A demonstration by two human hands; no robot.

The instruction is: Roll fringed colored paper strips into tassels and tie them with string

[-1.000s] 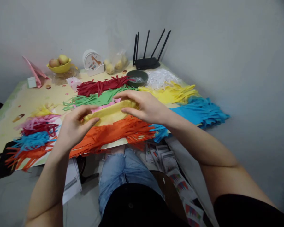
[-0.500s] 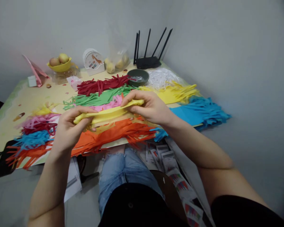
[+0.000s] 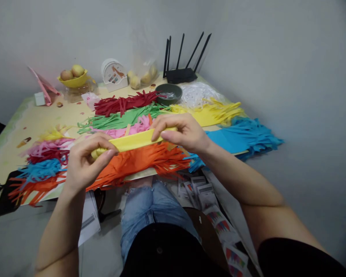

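Between my two hands a yellow tissue-paper strip (image 3: 135, 142), rolled or folded long and narrow, is stretched out above the table. My left hand (image 3: 88, 157) is closed on its left end, thumb along the front. The right end is pinched by my right hand (image 3: 183, 132), fingers on top and thumb below. Under the strip lies a stack of orange fringed tissue paper (image 3: 138, 159). Pink fringed paper (image 3: 115, 132) shows just behind it, partly hidden by my hands. Blue fringed paper (image 3: 230, 138) spreads to the right of my right hand.
Green (image 3: 118, 118), dark red (image 3: 125, 103) and yellow fringed papers (image 3: 210, 114) lie farther back. A dark bowl (image 3: 169, 94), white stringy material (image 3: 200, 94) and a black router (image 3: 181, 75) stand behind. Bundled tassels (image 3: 43, 169) lie at the left; packets (image 3: 204, 196) sit below the table's right.
The yellow strip has turned so its flat, smooth face shows more. My left thumb has lifted along its front, and my right fingers have shifted slightly along the right end.
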